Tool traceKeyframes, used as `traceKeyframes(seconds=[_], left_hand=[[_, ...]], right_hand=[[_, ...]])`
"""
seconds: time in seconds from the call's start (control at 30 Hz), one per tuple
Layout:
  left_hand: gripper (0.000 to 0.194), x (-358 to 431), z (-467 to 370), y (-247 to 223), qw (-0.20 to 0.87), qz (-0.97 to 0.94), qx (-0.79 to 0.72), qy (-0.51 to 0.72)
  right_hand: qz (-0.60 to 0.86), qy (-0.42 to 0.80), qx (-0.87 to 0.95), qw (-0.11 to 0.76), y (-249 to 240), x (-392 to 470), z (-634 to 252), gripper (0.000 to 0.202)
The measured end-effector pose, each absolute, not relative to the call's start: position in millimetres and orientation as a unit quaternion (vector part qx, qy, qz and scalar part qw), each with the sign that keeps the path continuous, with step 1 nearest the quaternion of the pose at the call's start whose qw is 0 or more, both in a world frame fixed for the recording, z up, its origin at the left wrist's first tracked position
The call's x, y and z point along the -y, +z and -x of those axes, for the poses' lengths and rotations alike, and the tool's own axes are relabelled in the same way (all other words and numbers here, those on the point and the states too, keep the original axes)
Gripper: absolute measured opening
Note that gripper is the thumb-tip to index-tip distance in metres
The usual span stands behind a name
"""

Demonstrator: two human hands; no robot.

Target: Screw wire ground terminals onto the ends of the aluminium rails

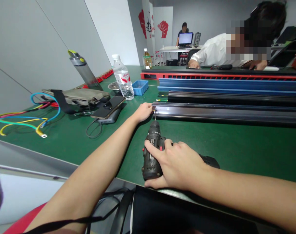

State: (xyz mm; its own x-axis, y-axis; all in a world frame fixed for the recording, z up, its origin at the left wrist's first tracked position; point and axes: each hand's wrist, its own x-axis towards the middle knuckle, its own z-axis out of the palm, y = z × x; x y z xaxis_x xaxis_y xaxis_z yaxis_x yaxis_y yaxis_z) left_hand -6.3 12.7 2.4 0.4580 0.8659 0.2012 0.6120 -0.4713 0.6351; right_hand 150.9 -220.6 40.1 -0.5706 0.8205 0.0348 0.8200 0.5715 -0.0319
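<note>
My right hand (179,161) is wrapped around a black cordless drill (153,149) lying on its side over the green table. The drill's bit (155,115) points away from me and reaches the near side of a long dark metal profile (211,112), close to its left end. At that same end my left hand (144,112) grips the profile, its fingertips partly hidden behind it. A small bright spot shows around the bit tip; whether a screw sits there I cannot make out.
Behind the profile lie a black rail (226,97), a blue rail (231,85) and a red strip (211,76). To the left are a water bottle (123,78), a blue tray (140,87), a phone (109,107), a bag (82,96) and coloured cables (28,120). A person (213,48) leans over the far side.
</note>
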Motion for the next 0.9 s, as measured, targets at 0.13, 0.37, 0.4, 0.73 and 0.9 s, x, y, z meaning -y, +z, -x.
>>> traceKeyframes(seconds=[0.13, 0.37, 0.4, 0.73, 0.9], left_hand=[[0.054, -12.0, 5.1, 3.1, 0.245, -0.814, -0.459, 0.261], [0.051, -11.4, 5.0, 2.9, 0.248, -0.810, -0.466, 0.258], [0.051, -11.4, 5.2, 2.8, 0.249, -0.809, -0.466, 0.256], [0.051, -11.7, 5.9, 2.1, 0.252, -0.815, -0.451, 0.262], [0.051, -13.5, 6.2, 0.6, 0.250, -0.821, -0.443, 0.260]], right_hand=[[0.467, 0.007, 0.884, 0.012, 40.3, 220.6, -150.3, 0.105], [0.462, -0.008, 0.886, 0.035, 38.4, 221.3, -150.1, 0.103], [0.461, -0.009, 0.886, 0.038, 38.3, 221.4, -150.3, 0.103], [0.466, -0.001, 0.885, 0.025, 40.1, 221.0, -150.1, 0.103], [0.462, 0.003, 0.886, 0.023, 38.3, 220.0, -150.2, 0.106]])
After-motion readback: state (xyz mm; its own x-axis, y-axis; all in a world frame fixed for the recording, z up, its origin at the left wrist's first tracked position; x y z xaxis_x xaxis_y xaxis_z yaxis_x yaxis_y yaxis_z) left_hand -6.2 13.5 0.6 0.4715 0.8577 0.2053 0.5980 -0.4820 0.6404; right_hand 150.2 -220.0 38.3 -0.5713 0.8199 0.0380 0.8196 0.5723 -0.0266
